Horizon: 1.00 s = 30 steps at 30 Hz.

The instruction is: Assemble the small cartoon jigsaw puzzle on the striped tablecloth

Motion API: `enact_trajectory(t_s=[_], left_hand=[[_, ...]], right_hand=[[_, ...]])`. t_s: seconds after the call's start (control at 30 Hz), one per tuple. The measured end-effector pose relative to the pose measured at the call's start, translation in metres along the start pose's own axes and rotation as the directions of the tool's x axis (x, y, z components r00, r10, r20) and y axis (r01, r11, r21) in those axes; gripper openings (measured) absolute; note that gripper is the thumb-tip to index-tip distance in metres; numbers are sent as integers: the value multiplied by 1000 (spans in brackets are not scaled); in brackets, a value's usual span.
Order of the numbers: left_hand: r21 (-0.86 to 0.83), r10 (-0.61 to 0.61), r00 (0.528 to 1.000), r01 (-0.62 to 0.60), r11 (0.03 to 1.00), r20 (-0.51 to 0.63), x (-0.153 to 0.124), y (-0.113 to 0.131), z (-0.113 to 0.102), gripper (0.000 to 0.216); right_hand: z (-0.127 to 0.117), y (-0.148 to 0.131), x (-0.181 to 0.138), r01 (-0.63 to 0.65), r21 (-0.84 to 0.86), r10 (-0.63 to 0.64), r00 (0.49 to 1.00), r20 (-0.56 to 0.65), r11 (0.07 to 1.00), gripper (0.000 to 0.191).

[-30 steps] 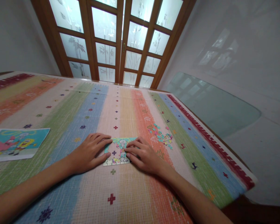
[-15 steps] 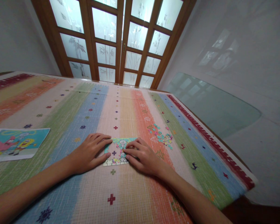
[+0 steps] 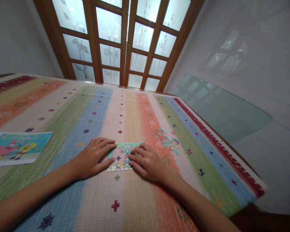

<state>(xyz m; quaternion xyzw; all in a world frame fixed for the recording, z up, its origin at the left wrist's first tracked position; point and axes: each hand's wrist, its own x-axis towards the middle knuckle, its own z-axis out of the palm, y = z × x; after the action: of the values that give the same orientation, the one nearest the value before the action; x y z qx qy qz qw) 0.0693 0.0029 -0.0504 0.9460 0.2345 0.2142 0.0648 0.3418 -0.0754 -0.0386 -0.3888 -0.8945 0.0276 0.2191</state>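
Observation:
A partly assembled jigsaw puzzle [image 3: 127,148] lies on the striped tablecloth between my hands. Its border pieces and a white cartoon figure on the right side are joined, and tablecloth shows through a gap left of the figure. My left hand [image 3: 94,158] rests at the left edge, fingers apart, with fingertips touching the top-left corner and the thumb over the left border. My right hand [image 3: 147,161] lies over the right side, its fingers slightly bent and spread on the pieces beside the figure. The right border is hidden beneath it.
Several loose puzzle pieces [image 3: 169,141] are scattered to the right, beyond my right hand. A printed cartoon picture [image 3: 19,148] lies at the far left. The striped tablecloth [image 3: 96,206] covers the table. Behind it stand wooden doors [image 3: 124,48] with frosted panes.
Both hands stay in nearly the same place on the puzzle. The view has shifted only very slightly; the loose pieces and picture lie as before.

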Motion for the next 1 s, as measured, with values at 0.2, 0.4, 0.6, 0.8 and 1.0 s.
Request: enact_trajectory(t_s=[0.2, 0.4, 0.6, 0.8, 1.0], left_hand=[[-12, -10, 1000, 10, 1000, -5, -1, -1, 1, 35], [2, 4, 1000, -4, 1000, -3, -1, -1, 0, 36], [-17, -21, 1000, 21, 1000, 11, 0, 0, 0, 35], [-19, -11, 1000, 11, 1000, -10, 0, 0, 2, 35], [-9, 8, 1000, -8, 1000, -14, 0, 0, 0, 35]], right_hand=[[-3, -3, 2, 2, -33, -1, 999, 34, 999, 26], [-4, 0, 1, 1, 32, 1, 999, -42, 999, 25], [-6, 1, 1, 19, 21, -19, 1000, 0, 1000, 25], [-6, 1, 2, 67, -6, -67, 998, -9, 998, 26], [-4, 3, 1, 80, -1, -80, 996, -31, 997, 26]])
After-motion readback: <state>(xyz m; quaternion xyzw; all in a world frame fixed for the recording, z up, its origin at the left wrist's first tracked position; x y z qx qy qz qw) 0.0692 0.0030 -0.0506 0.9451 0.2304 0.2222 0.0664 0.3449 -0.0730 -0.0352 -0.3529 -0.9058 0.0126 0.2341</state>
